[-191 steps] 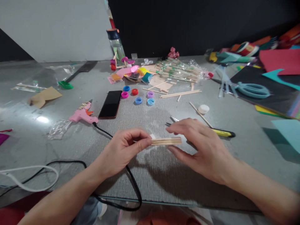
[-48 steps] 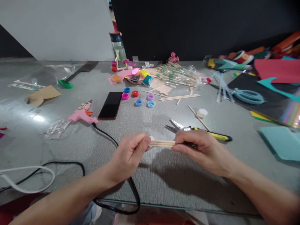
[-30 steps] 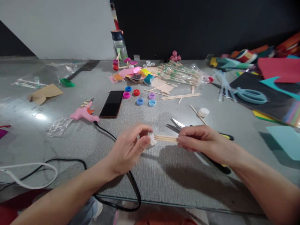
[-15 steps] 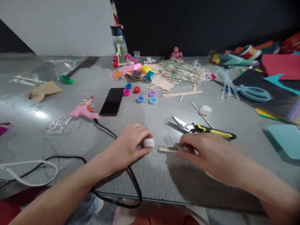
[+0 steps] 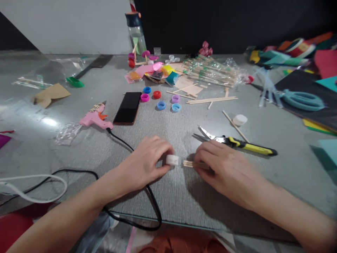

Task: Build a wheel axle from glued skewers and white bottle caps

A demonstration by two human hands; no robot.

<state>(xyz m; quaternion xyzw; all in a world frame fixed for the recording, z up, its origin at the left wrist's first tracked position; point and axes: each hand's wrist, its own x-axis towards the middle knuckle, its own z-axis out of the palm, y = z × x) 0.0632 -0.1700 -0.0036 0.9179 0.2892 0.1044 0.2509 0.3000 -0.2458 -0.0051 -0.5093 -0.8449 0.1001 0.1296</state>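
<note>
Head view, left hand (image 5: 147, 161) pinching white cap (image 5: 172, 160), right hand (image 5: 223, 168) flat on sticks (image 5: 191, 164)

right hand (image 5: 223, 168) covered most of the wooden sticks (image 5: 189, 163), only the left tips showed | left hand (image 5: 147, 163) hid part of the white cap (image 5: 172, 160) | coloured paper (image 5: 326, 63) cut off by right edge | white cord (image 5: 31, 189) ran off left edge | bottle (image 5: 136, 30) top cropped

A craft workspace: glue gun (image 5: 93, 118), coloured paper (image 5: 325, 63), wooden sticks (image 5: 212, 100) strewn about.
</note>
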